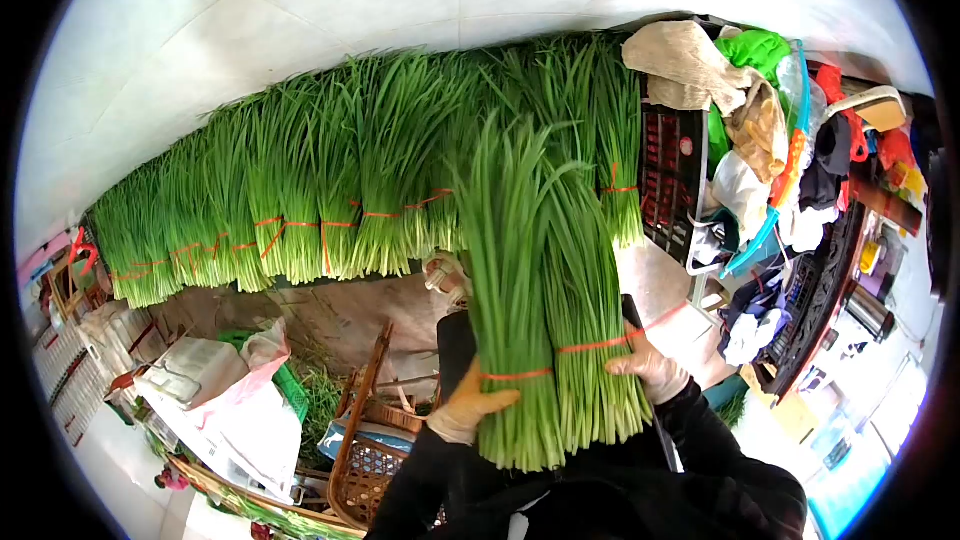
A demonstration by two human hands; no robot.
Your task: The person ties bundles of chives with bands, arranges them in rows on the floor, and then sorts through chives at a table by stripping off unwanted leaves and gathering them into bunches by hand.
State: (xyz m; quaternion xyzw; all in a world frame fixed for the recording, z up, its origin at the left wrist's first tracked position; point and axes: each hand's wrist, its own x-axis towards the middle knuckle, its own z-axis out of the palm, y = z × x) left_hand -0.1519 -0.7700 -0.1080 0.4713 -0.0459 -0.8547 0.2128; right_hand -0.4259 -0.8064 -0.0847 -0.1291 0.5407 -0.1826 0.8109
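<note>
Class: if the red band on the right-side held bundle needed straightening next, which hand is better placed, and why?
Probably the right hand: it touches the right bundle beside the red band. The left hand is on the outer side of the left bundle.

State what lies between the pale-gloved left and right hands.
In the head view, two long green leafy bundles, each tied with a red band, lie side by side between the left hand and the right hand.
</note>
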